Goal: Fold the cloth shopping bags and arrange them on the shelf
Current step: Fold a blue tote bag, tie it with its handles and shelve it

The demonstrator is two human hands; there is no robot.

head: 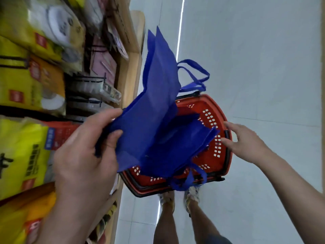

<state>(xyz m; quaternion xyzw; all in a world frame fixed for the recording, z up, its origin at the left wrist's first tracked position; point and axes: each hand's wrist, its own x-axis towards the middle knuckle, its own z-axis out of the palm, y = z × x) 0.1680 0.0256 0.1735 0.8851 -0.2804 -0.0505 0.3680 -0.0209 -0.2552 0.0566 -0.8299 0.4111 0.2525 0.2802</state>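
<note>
a blue cloth bag (158, 81) is held up over a red basket (218, 152), pinched at one edge between the thumb and curled fingers of the left hand (84, 152). the bag is partly flattened, its panels fanned apart, and its handles (195, 74) trail off the far side. more blue cloth (175, 147) is seen lower down, over the basket, with a loop hanging across the near rim; whether it is a separate bag cannot be told. the right hand (246, 143) is noted open, fingers spread and holding nothing, close to the basket's right rim; contact cannot be confirmed. the basket stands on a pale tiled floor (255, 59), just ahead of the person's shoes (191, 194). a wooden shelf (130, 71) stocked with yellow packages (22, 81) runs along the left.
</note>
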